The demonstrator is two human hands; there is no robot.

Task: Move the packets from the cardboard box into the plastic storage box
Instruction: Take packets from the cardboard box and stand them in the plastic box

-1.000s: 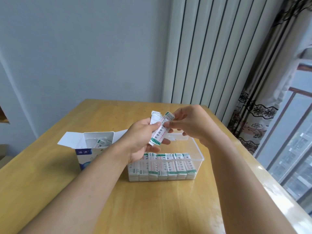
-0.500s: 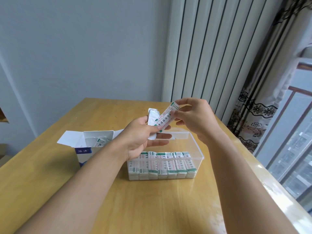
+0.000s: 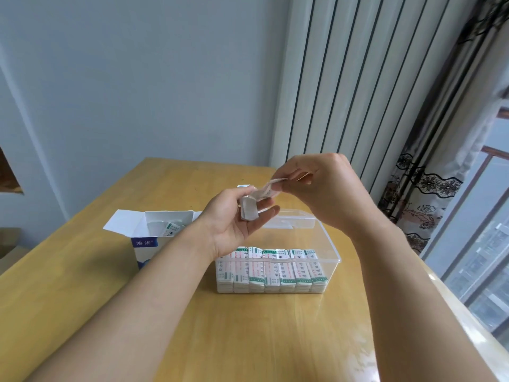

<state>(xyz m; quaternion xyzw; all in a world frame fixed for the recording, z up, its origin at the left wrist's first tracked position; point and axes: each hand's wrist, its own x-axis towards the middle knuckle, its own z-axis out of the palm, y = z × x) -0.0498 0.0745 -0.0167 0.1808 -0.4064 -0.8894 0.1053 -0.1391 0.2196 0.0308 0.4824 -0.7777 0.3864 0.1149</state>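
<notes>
Head cam, only one view here. Both hands are up in the middle of the frame, above the clear plastic storage box (image 3: 327, 238). The left hand (image 3: 234, 219) is palm-up with its fingers curled around a small bunch of packets (image 3: 249, 210). The right hand (image 3: 319, 186) pinches the top end of one blurry packet (image 3: 271, 186) between thumb and fingertips, and the lower end of that packet is down by the left fingers.

The storage box sits on the wooden worktop (image 3: 248, 340) at centre frame, with a neat row of green-and-white packets (image 3: 272, 268) standing along its near wall. Just left of it, the white-and-blue cardboard box (image 3: 146, 244) has its flaps open, and a packet or two (image 3: 170, 230) show inside. Striped curtains and a window fill the right side.
</notes>
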